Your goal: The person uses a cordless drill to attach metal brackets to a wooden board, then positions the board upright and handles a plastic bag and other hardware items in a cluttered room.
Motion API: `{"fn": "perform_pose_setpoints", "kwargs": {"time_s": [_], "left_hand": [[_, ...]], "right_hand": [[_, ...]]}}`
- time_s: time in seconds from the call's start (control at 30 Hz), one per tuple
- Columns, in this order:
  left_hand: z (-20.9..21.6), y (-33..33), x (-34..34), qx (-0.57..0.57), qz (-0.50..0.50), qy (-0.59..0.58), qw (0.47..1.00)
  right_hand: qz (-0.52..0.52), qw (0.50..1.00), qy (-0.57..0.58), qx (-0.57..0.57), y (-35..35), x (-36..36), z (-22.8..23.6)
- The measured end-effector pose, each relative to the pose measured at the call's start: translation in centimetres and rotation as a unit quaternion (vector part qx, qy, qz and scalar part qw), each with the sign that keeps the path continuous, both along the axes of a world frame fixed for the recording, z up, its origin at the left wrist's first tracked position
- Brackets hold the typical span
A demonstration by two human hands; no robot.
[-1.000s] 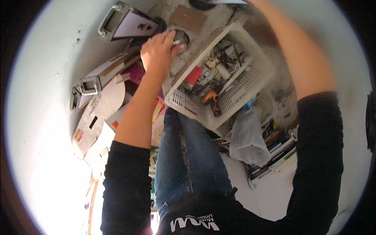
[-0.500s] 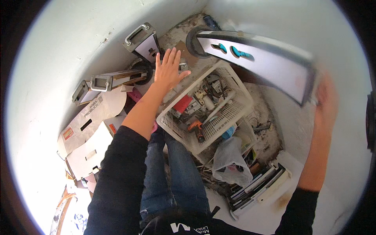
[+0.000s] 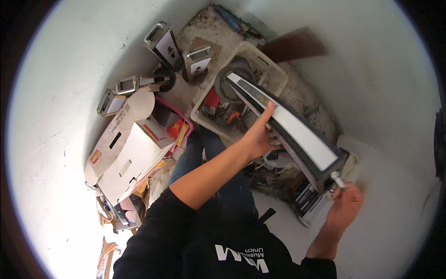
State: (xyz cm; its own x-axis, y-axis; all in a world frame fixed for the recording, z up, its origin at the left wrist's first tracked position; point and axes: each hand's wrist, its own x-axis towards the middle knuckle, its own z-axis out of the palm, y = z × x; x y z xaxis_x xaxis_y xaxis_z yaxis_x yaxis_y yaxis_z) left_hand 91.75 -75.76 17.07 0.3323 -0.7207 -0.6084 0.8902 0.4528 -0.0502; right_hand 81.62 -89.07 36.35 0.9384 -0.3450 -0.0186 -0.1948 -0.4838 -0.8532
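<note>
A long tapered display stand point(image 3: 304, 137) with a white face, dark edges and a round grey base point(image 3: 224, 83) slants over the white plastic crate point(image 3: 274, 63). My right hand point(image 3: 346, 203) is closed round the metal handle point(image 3: 337, 179) at its wide end. My left hand point(image 3: 258, 141) grips its long side midway, thumb up on the edge and fingers partly hidden beneath. Under the stand, the crate holds a red item point(image 3: 212, 100), an orange-and-black power tool point(image 3: 234, 116) and assorted hardware. The round base hangs above those contents; whether it touches them, I cannot tell.
Similar handled stands point(image 3: 166, 44) line the left wall, one smaller stand point(image 3: 199, 61) beside them. White cardboard boxes point(image 3: 132, 162) and a pink bin point(image 3: 188, 126) lie at the left. A brown board point(image 3: 295, 45) leans at the far wall. Flat panels point(image 3: 309, 200) stand near my right hand.
The stand has swung from the far right wall toward me, over the crate, and its face has turned. My left hand, previously open and empty, now holds its side. My right hand has come nearer.
</note>
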Motion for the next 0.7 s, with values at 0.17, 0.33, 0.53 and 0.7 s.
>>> {"fn": "perform_pose_setpoints", "kwargs": {"time_s": [0.17,0.33,0.53,0.7], "left_hand": [[-4.6,0.7,-4.6,0.028,-0.090,0.031,0.995],[-8.7,0.8,-4.4,0.050,-0.156,0.044,0.986],[-10.9,1.0,1.6,0.147,-0.223,-0.050,0.962],[-12.0,4.8,3.3,0.249,-0.389,-0.271,0.844]], "right_hand": [[-0.108,0.966,0.141,0.186,5.5,-6.0,-3.7],[-0.181,0.948,0.133,0.226,8.3,-8.2,-7.0],[-0.233,0.929,0.063,0.281,11.5,-5.2,-15.6],[-0.235,0.869,0.057,0.432,13.9,-1.3,-25.9]]}}
